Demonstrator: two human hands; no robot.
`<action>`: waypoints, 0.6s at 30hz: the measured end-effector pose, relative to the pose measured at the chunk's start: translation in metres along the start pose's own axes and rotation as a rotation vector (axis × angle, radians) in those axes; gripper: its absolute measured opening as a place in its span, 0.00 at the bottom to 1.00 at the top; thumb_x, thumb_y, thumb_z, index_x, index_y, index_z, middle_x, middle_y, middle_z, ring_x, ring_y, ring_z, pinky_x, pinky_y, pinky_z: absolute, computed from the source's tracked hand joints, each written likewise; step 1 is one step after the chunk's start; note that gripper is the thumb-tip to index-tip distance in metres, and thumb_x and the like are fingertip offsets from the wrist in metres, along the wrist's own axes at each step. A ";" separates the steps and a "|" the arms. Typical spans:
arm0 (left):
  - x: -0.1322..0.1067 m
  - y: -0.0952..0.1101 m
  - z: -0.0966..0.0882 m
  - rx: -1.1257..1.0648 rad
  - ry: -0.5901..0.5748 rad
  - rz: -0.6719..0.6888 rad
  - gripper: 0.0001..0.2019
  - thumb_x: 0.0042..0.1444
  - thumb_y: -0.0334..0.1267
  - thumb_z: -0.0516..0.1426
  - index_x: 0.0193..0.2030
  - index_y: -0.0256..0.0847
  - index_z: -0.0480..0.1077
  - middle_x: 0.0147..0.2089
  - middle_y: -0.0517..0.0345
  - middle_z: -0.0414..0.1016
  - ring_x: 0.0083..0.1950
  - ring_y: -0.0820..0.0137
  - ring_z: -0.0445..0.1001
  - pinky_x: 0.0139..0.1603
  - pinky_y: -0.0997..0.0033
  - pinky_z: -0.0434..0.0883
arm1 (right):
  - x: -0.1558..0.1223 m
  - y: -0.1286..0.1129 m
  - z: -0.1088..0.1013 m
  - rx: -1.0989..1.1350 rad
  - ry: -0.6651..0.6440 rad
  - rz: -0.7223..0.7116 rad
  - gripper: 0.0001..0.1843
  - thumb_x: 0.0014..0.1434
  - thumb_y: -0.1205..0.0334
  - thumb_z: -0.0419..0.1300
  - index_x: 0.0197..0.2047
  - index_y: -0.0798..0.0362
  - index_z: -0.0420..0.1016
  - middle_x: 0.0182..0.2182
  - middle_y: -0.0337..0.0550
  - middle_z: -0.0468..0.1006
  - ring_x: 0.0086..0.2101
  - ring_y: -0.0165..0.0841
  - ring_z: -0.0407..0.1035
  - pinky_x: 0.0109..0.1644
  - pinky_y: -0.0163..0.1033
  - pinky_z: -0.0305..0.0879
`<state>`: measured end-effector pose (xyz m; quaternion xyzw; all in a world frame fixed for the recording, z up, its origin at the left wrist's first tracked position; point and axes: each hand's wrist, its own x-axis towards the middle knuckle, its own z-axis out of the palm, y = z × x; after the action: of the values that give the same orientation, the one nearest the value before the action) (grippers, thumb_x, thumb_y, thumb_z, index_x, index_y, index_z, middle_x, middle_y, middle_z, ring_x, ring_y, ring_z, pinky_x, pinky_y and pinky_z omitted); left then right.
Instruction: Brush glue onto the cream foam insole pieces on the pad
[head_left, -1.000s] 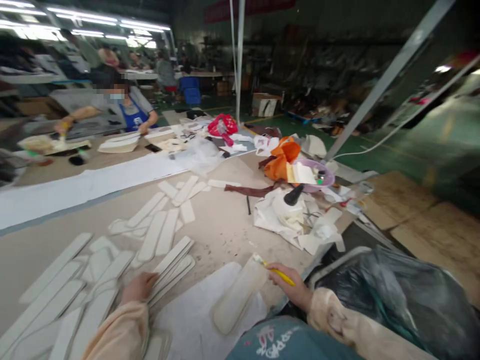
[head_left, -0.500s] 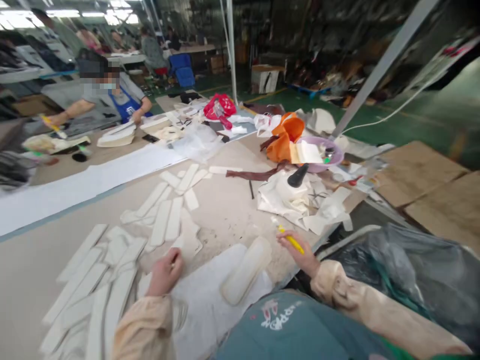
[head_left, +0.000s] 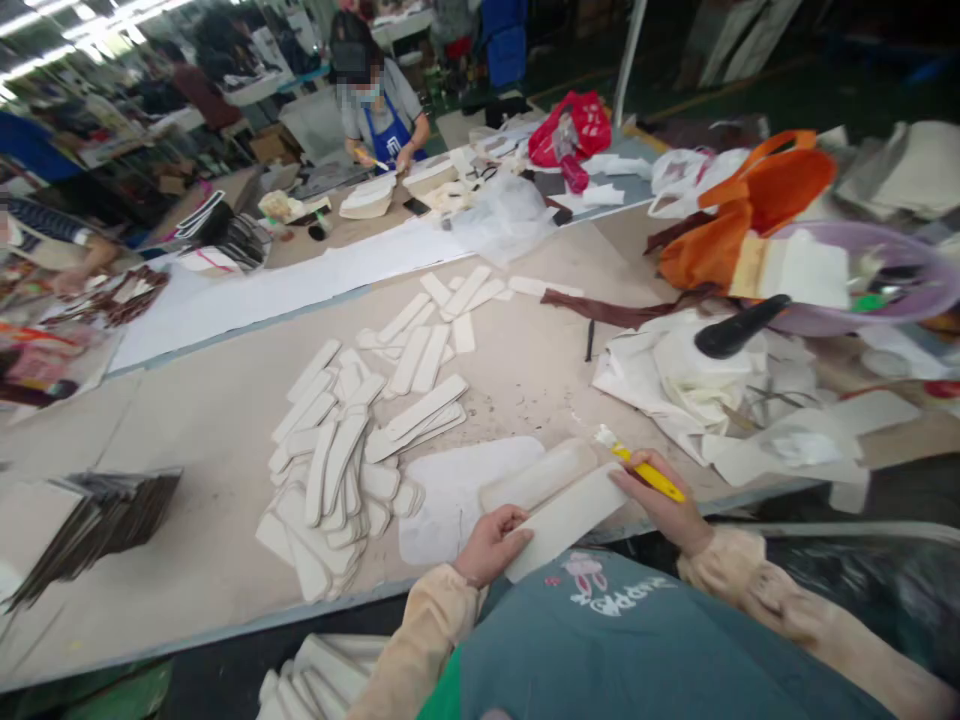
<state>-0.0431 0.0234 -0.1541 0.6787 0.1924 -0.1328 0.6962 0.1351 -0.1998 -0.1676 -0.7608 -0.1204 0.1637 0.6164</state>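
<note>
My left hand grips the left end of a long pale strip with a rounded shape, thumb on top, close to the table's front edge. In my right hand is a brush with a yellow handle; its whitish tip points up and to the left. Fingers of that hand also touch the strip's right end. Just behind it, a second pale strip lies on a white sheet. A heap of similar white strips is spread to the left of my hands.
At the right stand a purple basin, an orange bag and white cloth with a black-handled object. A stack of dark-edged sheets is at the left. Across the table a co-worker in a blue apron works.
My left hand has left the heap and moved right, now with a strip in it. My right hand keeps the brush and has come to the strip's end. The view has turned left and down.
</note>
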 end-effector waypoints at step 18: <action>0.027 -0.084 -0.006 0.088 0.843 -0.366 0.11 0.45 0.35 0.62 0.35 0.37 0.67 0.25 0.61 0.71 0.28 0.73 0.71 0.33 0.73 0.67 | 0.044 0.048 0.020 -0.449 -0.229 -0.253 0.12 0.55 0.49 0.55 0.33 0.50 0.64 0.25 0.35 0.69 0.26 0.31 0.66 0.34 0.35 0.61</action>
<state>-0.0574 0.0282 -0.2415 0.6571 0.5698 0.0260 0.4929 0.1669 -0.1752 -0.2232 -0.8337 -0.3168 0.1396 0.4302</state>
